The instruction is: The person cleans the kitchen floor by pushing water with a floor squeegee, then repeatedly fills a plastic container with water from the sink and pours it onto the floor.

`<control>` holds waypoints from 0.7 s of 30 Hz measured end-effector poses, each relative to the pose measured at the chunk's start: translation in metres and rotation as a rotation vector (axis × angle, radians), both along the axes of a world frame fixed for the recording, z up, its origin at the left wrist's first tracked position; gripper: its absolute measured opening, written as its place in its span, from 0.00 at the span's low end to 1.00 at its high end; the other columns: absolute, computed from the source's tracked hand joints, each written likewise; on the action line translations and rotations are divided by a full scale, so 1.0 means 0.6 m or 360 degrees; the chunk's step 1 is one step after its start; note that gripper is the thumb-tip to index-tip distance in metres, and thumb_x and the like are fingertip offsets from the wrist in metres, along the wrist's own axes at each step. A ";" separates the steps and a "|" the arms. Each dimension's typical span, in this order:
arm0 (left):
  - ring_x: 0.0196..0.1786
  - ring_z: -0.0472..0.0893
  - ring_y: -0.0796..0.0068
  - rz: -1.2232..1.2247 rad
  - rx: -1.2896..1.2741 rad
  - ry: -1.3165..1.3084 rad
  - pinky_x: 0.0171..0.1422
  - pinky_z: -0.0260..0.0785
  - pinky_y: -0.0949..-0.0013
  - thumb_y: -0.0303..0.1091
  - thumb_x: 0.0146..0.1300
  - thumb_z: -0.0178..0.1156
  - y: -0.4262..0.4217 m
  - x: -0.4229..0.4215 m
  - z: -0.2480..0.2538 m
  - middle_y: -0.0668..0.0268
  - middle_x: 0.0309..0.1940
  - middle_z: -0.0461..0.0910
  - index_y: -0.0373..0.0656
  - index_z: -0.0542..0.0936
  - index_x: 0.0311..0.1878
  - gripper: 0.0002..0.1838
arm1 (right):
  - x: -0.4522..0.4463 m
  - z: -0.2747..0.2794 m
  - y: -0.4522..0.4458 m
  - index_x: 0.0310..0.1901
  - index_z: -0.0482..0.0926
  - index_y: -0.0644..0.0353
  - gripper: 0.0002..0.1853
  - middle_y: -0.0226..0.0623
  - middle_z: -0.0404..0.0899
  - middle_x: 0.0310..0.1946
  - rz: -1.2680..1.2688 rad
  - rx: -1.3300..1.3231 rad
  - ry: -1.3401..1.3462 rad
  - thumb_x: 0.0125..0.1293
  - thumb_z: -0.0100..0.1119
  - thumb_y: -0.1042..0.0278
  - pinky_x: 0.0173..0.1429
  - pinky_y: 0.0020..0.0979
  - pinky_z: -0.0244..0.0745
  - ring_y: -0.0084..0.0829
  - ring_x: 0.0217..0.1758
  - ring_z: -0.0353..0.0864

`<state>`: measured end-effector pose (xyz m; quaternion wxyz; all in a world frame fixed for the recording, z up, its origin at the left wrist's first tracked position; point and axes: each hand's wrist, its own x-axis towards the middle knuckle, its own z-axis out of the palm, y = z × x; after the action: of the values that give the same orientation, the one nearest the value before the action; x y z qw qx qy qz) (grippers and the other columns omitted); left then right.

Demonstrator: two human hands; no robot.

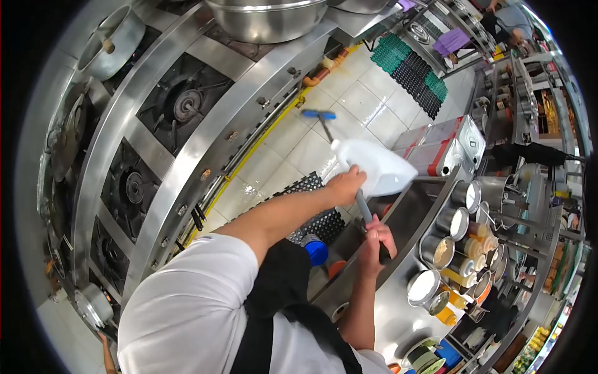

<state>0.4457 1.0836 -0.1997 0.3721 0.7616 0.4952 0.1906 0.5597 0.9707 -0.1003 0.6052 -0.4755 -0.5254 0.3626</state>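
My left hand (349, 185) is closed at the handle side of a translucent white plastic jug (389, 168). The jug lies tilted in the air, its neck toward the floor on the left. My right hand (377, 240) is wrapped round the grey pole of a long-handled floor brush (362, 206). That pole runs up past my left hand and behind the jug; whether the left fingers also touch it is hidden. Its blue head (319, 115) rests on the wet-looking tiles, too blurred to show bristles.
A steel stove (187, 106) with several burners lines the left, a large pot (268, 19) on it. Black perforated matting (299, 193) and green-black mats (408, 71) lie on the floor. Rectangular tins (436, 146) stand right, beside a steel counter (398, 318) with pots and sauce bottles.
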 end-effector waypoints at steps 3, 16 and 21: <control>0.40 0.77 0.45 -0.0117 -0.0121 0.0029 0.44 0.70 0.48 0.30 0.44 0.65 -0.036 0.021 0.030 0.52 0.45 0.65 0.44 0.66 0.41 0.22 | 0.005 0.032 -0.043 0.20 0.67 0.61 0.10 0.37 0.71 0.24 -0.0107 -0.0017 0.0042 0.59 0.51 0.76 0.62 0.50 0.62 0.32 0.36 0.74; 0.36 0.77 0.44 -0.0105 0.0057 0.0017 0.41 0.70 0.47 0.28 0.44 0.63 0.095 0.051 0.028 0.52 0.43 0.66 0.43 0.66 0.44 0.22 | 0.022 0.022 0.078 0.24 0.69 0.63 0.08 0.37 0.73 0.26 -0.0159 0.0098 0.0064 0.60 0.50 0.75 0.64 0.51 0.60 0.34 0.40 0.74; 0.36 0.77 0.43 -0.0033 0.0250 -0.0021 0.42 0.70 0.47 0.27 0.47 0.61 0.189 0.072 -0.004 0.50 0.44 0.66 0.43 0.65 0.44 0.21 | 0.026 -0.052 0.156 0.29 0.73 0.67 0.08 0.44 0.77 0.37 -0.0271 0.0193 -0.0105 0.62 0.49 0.71 0.64 0.46 0.60 0.36 0.46 0.75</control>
<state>0.4888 1.1970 -0.2023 0.3165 0.7921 0.4685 0.2299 0.5752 1.0642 -0.1315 0.6439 -0.4927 -0.5236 0.2617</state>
